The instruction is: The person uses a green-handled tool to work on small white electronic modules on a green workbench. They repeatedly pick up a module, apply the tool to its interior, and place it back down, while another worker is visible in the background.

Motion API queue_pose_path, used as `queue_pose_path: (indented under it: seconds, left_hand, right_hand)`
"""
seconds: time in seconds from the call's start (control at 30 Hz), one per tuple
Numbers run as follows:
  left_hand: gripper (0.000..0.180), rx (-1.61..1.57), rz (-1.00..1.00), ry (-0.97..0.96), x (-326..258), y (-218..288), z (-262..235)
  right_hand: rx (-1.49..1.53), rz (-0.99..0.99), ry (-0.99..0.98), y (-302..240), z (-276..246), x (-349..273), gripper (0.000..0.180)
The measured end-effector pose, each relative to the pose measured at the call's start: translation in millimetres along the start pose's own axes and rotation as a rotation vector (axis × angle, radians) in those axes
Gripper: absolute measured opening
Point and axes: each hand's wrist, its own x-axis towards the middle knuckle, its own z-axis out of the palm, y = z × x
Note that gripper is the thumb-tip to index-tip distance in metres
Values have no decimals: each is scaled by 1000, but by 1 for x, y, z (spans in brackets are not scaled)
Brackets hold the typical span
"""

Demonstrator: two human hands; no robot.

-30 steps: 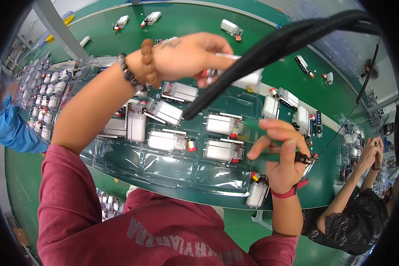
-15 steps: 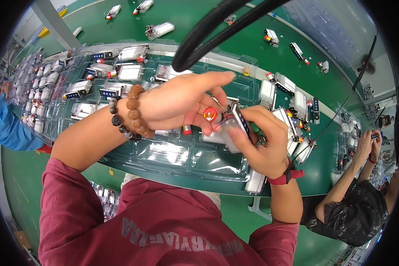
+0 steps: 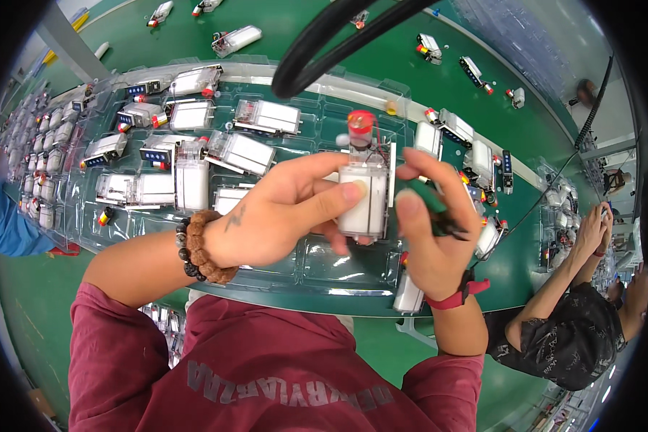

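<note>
My left hand (image 3: 277, 209) is closed around a white block-shaped device (image 3: 366, 209) in a clear casing. Its thumb presses on the front face. From the top of the device stands a small motor (image 3: 361, 126) with a red end, and thin wires run beside it. A narrow board (image 3: 391, 173) runs along the right edge. My right hand (image 3: 443, 245) is just right of the device, its fingers curled around a small green-handled tool (image 3: 430, 199). The dark end of that tool shows below; its exact kind is partly hidden. Whether the right fingertips touch the device, I cannot tell.
A clear plastic tray (image 3: 331, 270) on the green table carries several similar devices (image 3: 192, 180). More devices (image 3: 457, 129) lie at the right. A thick black cable (image 3: 302, 57) hangs overhead. Another person's hands (image 3: 594, 230) are at the far right, and a blue sleeve (image 3: 11, 216) is at the far left.
The left hand has turned from palm up to gripping the device with the thumb on its front. The device now stands upright, motor on top. The right fingers have drawn off the board.
</note>
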Motion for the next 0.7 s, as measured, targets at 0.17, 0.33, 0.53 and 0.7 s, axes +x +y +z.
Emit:
queue_pose_path:
  seconds: [0.17, 0.33, 0.53, 0.7]
  left_hand:
    - [39, 188, 21, -61, -8, 3, -7]
    - [28, 99, 8, 27, -10, 1, 2]
    - [33, 228, 58, 10, -16, -7, -1]
    - [26, 417, 171, 74, -17, -15, 4]
  right_hand:
    - [159, 152, 103, -7, -13, 7, 26]
    - [-122, -262, 0, 7, -30, 14, 20]
    - [-140, -361, -91, 3, -19, 10, 31]
    - [-231, -359, -157, 6, -12, 10, 44]
